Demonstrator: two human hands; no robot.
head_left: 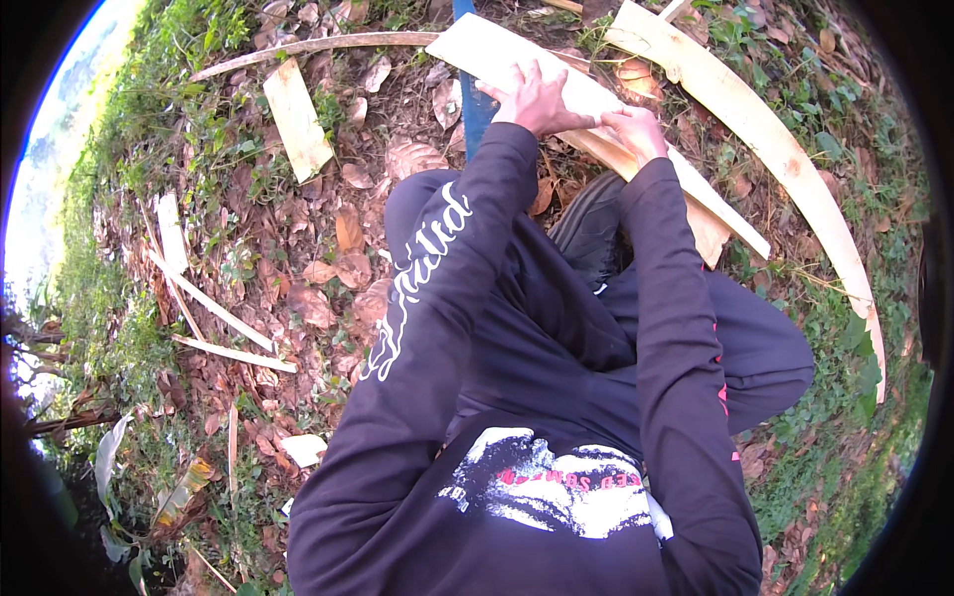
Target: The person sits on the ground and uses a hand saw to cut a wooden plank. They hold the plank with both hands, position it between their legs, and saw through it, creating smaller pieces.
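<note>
A pale wooden board (497,55) lies slantwise in front of me, running from the top middle down to the right. My left hand (537,103) rests on it with fingers spread. Close beside it, my right hand (638,132) is over the board with its fingers closed; whatever they pinch is hidden. The two thumbs nearly meet. A second, rougher piece of wood (708,236) shows under the board's lower right end. Left of my left hand, a flat blue strip (475,114) runs beneath the board; its kind I cannot tell.
A long curved plank (770,134) arcs along the right side. A thin curved strip (318,44) lies at upper left, above a short wooden piece (298,121). Several narrow offcuts (214,301) lie left on leaf-strewn ground. My dark shoe (588,233) is just below the board.
</note>
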